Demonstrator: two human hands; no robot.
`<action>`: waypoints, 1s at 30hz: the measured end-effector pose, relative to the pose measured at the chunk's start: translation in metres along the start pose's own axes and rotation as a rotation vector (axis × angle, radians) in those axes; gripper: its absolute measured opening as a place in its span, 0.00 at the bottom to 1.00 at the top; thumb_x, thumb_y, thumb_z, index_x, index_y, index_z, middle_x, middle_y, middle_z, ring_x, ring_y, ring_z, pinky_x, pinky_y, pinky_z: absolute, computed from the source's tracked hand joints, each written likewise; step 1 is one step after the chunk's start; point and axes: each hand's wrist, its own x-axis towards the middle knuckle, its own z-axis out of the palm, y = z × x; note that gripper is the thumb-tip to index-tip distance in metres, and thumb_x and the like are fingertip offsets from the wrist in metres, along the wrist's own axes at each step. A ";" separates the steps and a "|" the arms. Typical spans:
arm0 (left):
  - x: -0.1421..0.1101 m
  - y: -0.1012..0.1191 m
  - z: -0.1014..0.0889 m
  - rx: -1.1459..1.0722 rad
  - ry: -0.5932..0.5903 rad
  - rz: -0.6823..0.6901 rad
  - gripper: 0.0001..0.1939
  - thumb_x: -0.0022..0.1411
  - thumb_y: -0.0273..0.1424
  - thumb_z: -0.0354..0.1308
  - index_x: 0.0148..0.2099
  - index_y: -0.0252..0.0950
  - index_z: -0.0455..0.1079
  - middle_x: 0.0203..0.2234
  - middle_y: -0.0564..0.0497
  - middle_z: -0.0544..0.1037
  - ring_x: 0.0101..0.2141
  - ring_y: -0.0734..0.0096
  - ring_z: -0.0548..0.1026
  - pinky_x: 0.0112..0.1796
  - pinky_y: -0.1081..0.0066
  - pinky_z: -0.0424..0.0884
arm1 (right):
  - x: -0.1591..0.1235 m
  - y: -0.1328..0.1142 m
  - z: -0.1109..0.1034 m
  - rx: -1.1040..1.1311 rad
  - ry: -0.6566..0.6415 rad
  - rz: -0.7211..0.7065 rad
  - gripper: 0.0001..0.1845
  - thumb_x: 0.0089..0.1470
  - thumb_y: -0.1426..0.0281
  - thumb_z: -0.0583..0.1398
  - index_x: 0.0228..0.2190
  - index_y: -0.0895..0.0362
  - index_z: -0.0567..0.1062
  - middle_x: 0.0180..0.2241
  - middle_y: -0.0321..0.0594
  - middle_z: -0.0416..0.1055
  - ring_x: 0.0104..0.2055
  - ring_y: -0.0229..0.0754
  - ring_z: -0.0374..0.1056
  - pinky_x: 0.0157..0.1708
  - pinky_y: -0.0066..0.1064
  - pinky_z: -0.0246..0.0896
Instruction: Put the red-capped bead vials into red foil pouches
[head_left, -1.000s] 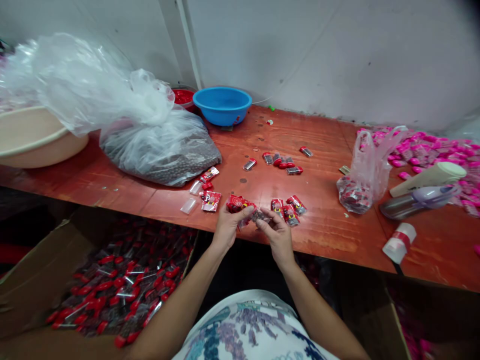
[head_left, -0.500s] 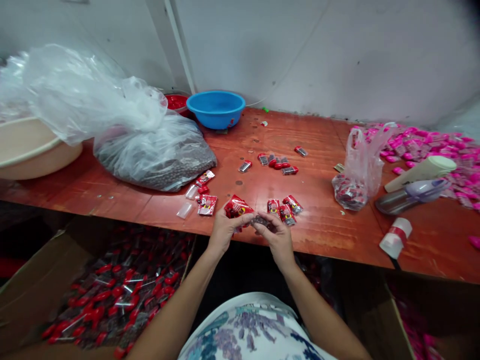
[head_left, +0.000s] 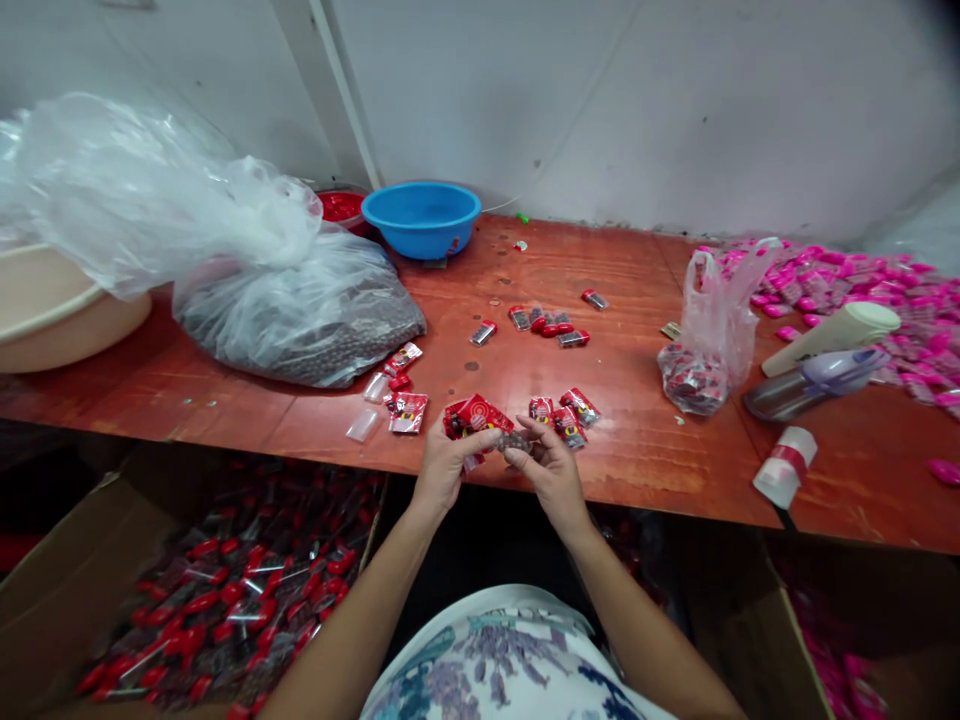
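My left hand (head_left: 441, 468) is closed around red printed packets (head_left: 478, 412), held just above the front edge of the table. Between the fingertips of both hands shows a clear packet part with dark little balls (head_left: 513, 441). My right hand (head_left: 553, 468) pinches this part from the right with thumb and fingers. Whether it belongs to one of the red packets I cannot tell. Beyond my right hand lie several similar red packets (head_left: 570, 425). To the left are another red packet (head_left: 408, 412) and a clear empty case (head_left: 363, 425).
A big clear bag of dark balls (head_left: 315, 330) and a blue basin (head_left: 422, 225) stand behind. Small red-capped cases (head_left: 573, 339) lie mid-table. At right are a pink plastic bag (head_left: 701, 370), bottles (head_left: 817, 385) and pink-capped pieces (head_left: 840, 285). A carton of red-capped pieces (head_left: 225, 590) sits below left.
The red packets in my left hand have turned, showing more of their printed face, and the dark balls between my fingers show more clearly. The whole view has shifted slightly.
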 end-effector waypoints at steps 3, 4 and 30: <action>-0.001 -0.003 0.002 0.074 0.006 0.030 0.18 0.39 0.28 0.71 0.35 0.35 0.70 0.23 0.55 0.75 0.21 0.76 0.71 0.24 0.76 0.66 | -0.001 0.005 -0.001 -0.094 0.010 -0.057 0.24 0.48 0.66 0.64 0.49 0.47 0.71 0.39 0.36 0.71 0.36 0.40 0.69 0.36 0.33 0.70; -0.002 -0.004 0.003 0.099 0.008 0.036 0.18 0.39 0.29 0.71 0.34 0.35 0.69 0.23 0.55 0.75 0.20 0.76 0.70 0.23 0.77 0.65 | -0.001 0.007 -0.001 -0.123 0.019 -0.072 0.24 0.49 0.66 0.64 0.50 0.47 0.70 0.40 0.36 0.71 0.37 0.40 0.69 0.37 0.33 0.69; 0.015 -0.027 -0.013 -0.213 0.112 -0.335 0.17 0.40 0.24 0.69 0.35 0.31 0.71 0.28 0.45 0.80 0.26 0.64 0.78 0.28 0.66 0.75 | 0.034 0.005 -0.069 -0.749 0.424 -0.208 0.19 0.48 0.62 0.63 0.42 0.55 0.76 0.42 0.44 0.68 0.38 0.43 0.67 0.42 0.38 0.63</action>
